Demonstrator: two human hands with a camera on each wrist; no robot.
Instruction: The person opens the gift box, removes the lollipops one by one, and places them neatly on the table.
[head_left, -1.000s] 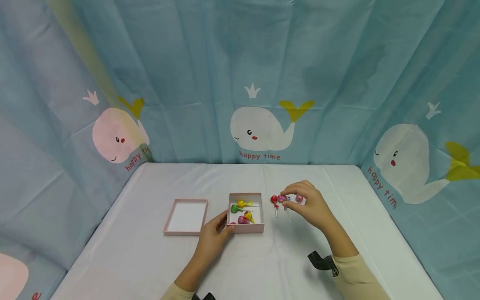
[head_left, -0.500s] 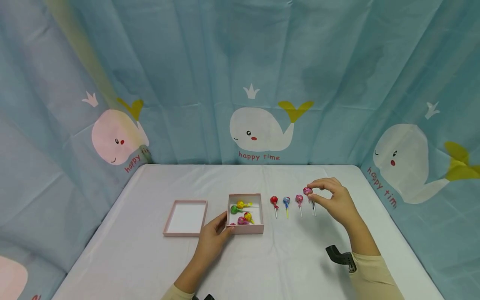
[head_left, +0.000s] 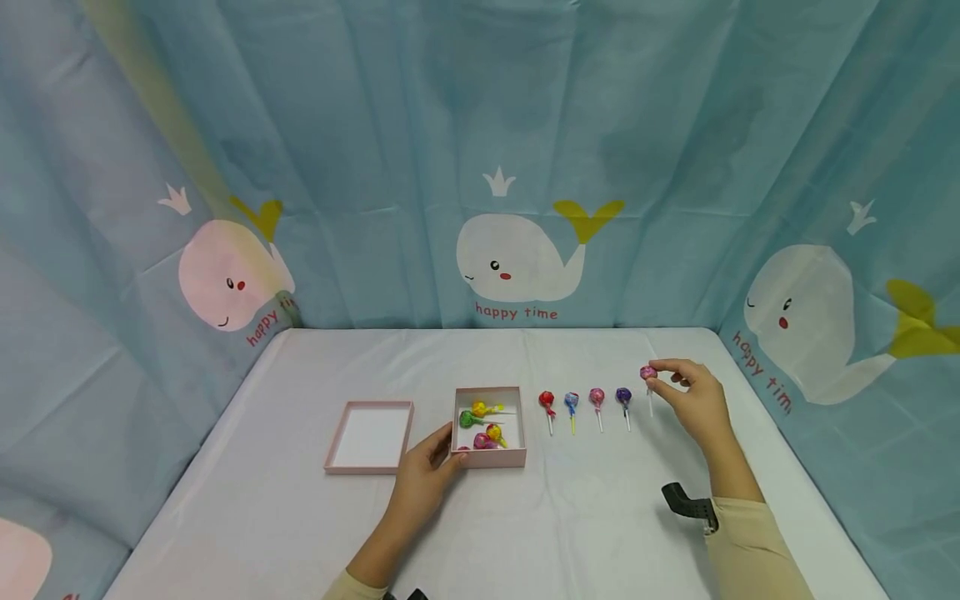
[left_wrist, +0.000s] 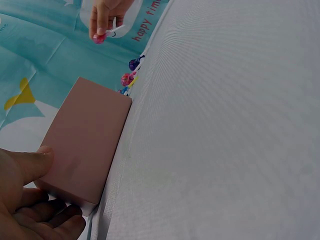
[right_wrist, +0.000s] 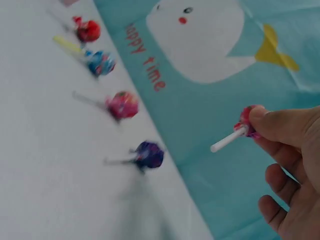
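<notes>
A pink lollipop (right_wrist: 247, 123) is pinched by its head between the thumb and forefinger of my right hand (head_left: 693, 400), its white stick hanging down. It is held up just right of a row on the table: a red lollipop (head_left: 547, 400), a blue one (head_left: 572, 401), a pink one (head_left: 597, 397) and a purple one (head_left: 624, 397). My left hand (head_left: 424, 475) grips the near left corner of a pink box (head_left: 512, 458), thumb on its front wall. Inside the box lie several lollipops, among them a green lollipop (head_left: 467, 419) and a yellow lollipop (head_left: 480, 408).
Left of the box lies a shallow pink box lid (head_left: 369, 437), its white inside facing up. A white cloth covers the table (head_left: 247, 517). Behind and at both sides hangs a blue curtain (head_left: 360, 167) printed with whales.
My right hand has carried the pink lollipop rightward, from above the row to beyond its right end, uncovering the lollipops below. The left hand stays on the box.
</notes>
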